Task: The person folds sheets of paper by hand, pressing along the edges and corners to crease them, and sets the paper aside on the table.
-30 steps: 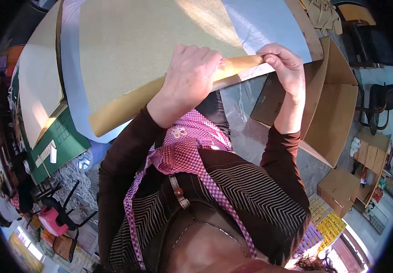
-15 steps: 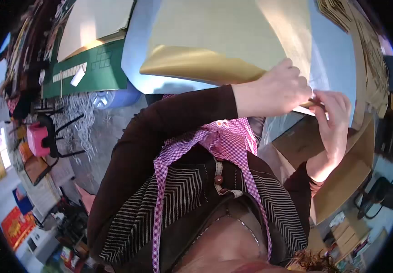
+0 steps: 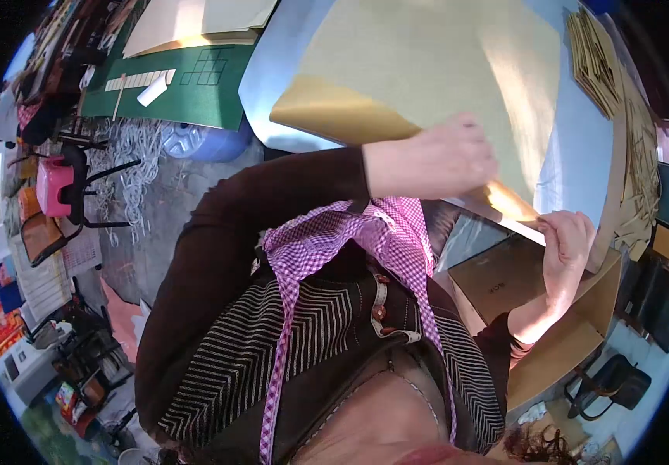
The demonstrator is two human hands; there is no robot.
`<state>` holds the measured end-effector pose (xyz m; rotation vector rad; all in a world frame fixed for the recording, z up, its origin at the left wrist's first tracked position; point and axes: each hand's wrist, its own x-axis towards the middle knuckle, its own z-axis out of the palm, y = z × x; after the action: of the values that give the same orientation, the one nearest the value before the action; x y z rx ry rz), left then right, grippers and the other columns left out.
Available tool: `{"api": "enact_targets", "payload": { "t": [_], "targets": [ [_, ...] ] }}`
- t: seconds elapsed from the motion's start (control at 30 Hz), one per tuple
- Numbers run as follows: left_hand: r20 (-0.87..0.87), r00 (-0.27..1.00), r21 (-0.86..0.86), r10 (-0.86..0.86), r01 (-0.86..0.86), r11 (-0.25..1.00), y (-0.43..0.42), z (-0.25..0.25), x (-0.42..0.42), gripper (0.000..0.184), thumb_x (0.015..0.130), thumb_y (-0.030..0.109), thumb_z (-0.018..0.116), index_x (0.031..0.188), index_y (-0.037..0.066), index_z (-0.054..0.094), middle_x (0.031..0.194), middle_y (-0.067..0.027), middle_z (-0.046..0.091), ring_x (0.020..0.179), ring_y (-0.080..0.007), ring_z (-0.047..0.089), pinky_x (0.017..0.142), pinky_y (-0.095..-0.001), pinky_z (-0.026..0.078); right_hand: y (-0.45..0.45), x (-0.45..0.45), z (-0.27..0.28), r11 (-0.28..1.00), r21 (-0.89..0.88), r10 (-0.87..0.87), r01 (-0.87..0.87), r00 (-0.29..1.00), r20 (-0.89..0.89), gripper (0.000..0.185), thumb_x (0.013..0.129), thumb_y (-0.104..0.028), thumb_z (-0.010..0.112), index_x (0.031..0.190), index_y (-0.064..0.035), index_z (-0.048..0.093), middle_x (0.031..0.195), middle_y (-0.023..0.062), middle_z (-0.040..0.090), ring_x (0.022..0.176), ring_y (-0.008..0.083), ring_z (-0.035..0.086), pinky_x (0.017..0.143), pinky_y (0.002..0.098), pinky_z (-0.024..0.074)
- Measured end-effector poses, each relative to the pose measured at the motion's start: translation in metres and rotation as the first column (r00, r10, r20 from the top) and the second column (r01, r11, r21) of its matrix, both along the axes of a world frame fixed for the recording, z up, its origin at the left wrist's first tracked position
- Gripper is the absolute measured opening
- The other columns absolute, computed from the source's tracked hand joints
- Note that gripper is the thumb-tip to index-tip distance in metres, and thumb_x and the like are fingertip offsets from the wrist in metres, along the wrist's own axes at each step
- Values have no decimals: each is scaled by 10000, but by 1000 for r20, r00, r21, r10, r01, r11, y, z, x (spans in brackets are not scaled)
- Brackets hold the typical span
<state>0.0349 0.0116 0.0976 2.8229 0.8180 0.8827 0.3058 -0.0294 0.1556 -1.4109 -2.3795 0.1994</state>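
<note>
A large tan paper sheet point(image 3: 420, 70) lies over a pale blue surface point(image 3: 272, 93), its near edge lifted and curling. My left hand point(image 3: 435, 159) reaches across from the left, fingers curled closed at that near edge. Further right, my right hand point(image 3: 567, 244) pinches the end of a narrow, shiny brown stretch of paper point(image 3: 511, 203) that spans the gap between both hands. This stretch looks like part of the sheet's edge, but my left hand hides where it joins. The left fingertips are mostly hidden.
An open cardboard box point(image 3: 567, 353) stands below my right hand. Folded brown paper stacks point(image 3: 594, 62) lie at the right. To the left are a green mat point(image 3: 187, 85), a blue barrel point(image 3: 206, 143), tangled white strips point(image 3: 129, 170) and a pink stool point(image 3: 55, 186).
My hands, close together before, have drawn apart: the left went leftward, the right slightly down. Brown paper now shows stretched between them. The camera view has shifted a little too.
</note>
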Motion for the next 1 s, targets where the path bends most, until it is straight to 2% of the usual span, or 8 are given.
{"api": "enact_targets", "payload": {
  "t": [0.23,0.43,0.6,0.73,0.83,0.87,0.93,1.0],
  "targets": [
    [-39,999,-132,33,-38,991,-8,-18,-80,99,786,99,618,872,70,579,816,-62,573,834,-235,556,825,-357,390,-1,6,-3,1000,11,-22,23,999,-36,119,760,29,641,844,-57,639,816,44,611,906,240,541,980,403,346],
    [-145,981,-185,131,-157,970,-28,-4,-132,65,792,99,624,841,74,589,785,-61,537,820,-235,544,820,-364,382,-3,12,0,997,48,-56,58,998,-32,92,765,16,648,828,-49,632,800,44,604,846,223,564,987,408,337],
    [-197,960,-396,197,-262,880,-44,4,-156,45,791,74,627,808,69,585,771,-66,525,822,-266,536,804,-359,372,-6,15,3,998,39,-47,48,999,-24,73,765,-6,655,816,-55,635,765,38,602,827,220,571,990,413,334],
    [-180,961,-377,211,-266,887,-59,9,-159,58,778,50,634,790,71,581,780,-71,534,830,-273,535,797,-360,372,-12,15,8,999,38,-27,27,1000,-5,68,762,-21,664,810,-61,638,754,32,603,817,215,573,971,398,342],
    [-186,968,-335,167,-222,916,-73,-3,-155,86,732,42,606,797,91,578,783,-52,539,817,-256,538,774,-365,384,-12,33,4,950,-297,92,-94,996,-22,68,800,-106,665,850,-62,672,756,15,632,809,198,583,902,350,362],
    [-185,971,-320,150,-204,925,-79,-4,-153,108,705,42,588,794,102,581,772,-39,531,800,-242,540,759,-362,389,-9,35,8,952,-291,88,-90,996,-23,68,800,-106,665,850,-62,672,756,15,632,809,198,583,902,350,362],
    [-195,972,-301,130,-186,935,-91,-6,-148,130,702,49,584,827,85,579,801,-46,552,815,-241,548,773,-361,405,-3,40,15,794,-576,89,-194,974,-206,138,830,-164,657,900,-48,686,786,10,658,813,198,598,886,336,370],
    [-232,964,-291,130,-196,936,-102,-17,-147,136,707,59,579,842,66,574,839,-52,580,840,-236,560,800,-355,412,13,35,8,839,-483,180,-249,966,-185,198,847,-206,656,938,-34,691,817,20,677,820,212,612,860,333,387]
  ]
}}
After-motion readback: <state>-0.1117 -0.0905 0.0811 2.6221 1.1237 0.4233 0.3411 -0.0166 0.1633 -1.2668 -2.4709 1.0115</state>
